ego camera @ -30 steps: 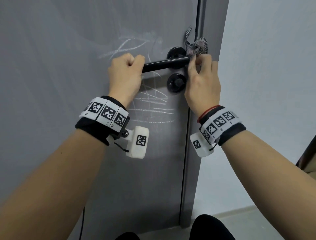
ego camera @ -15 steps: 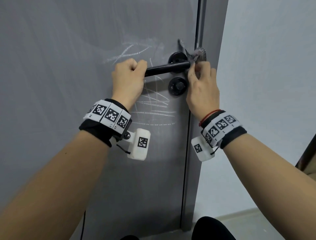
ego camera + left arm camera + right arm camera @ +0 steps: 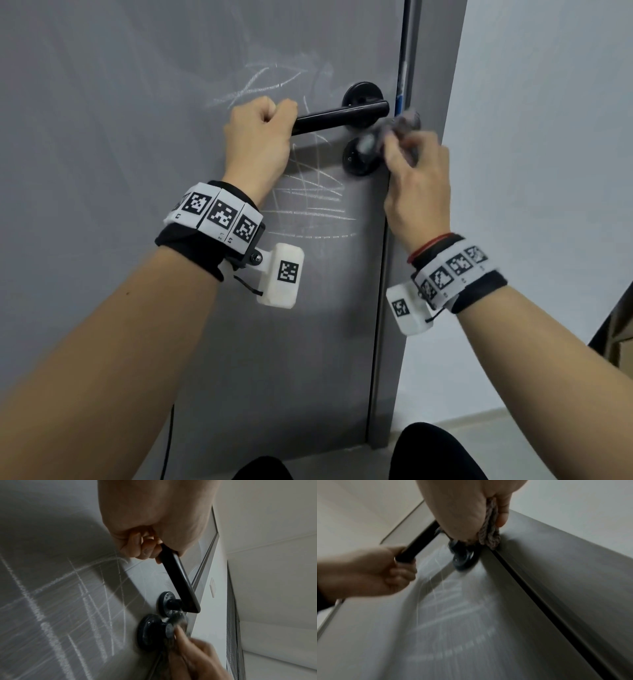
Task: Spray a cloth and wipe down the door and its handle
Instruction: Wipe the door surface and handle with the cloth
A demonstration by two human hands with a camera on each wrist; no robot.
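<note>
A grey door [image 3: 144,171] carries white chalk scribbles [image 3: 308,202] around a black lever handle [image 3: 339,118]. My left hand [image 3: 257,137] grips the free end of the handle [image 3: 178,580]. My right hand [image 3: 416,174] holds a bunched grey patterned cloth [image 3: 399,125] against the round black lock knob [image 3: 359,156] below the handle, blurred by motion. In the right wrist view the cloth [image 3: 489,534] hangs between thumb and fingers right at the knob [image 3: 464,559]. The left wrist view shows the knob [image 3: 152,630] with the cloth [image 3: 180,620] on it.
The door's edge and metal frame [image 3: 387,308] run down just right of the lock. A pale wall [image 3: 548,171] lies to the right, with floor [image 3: 513,442] below. A dark brown object [image 3: 616,329] stands at the far right edge. My knees [image 3: 435,452] show at the bottom.
My right hand with the cloth has dropped from the handle's pivot end to the lock knob below it. The left hand keeps its grip on the handle.
</note>
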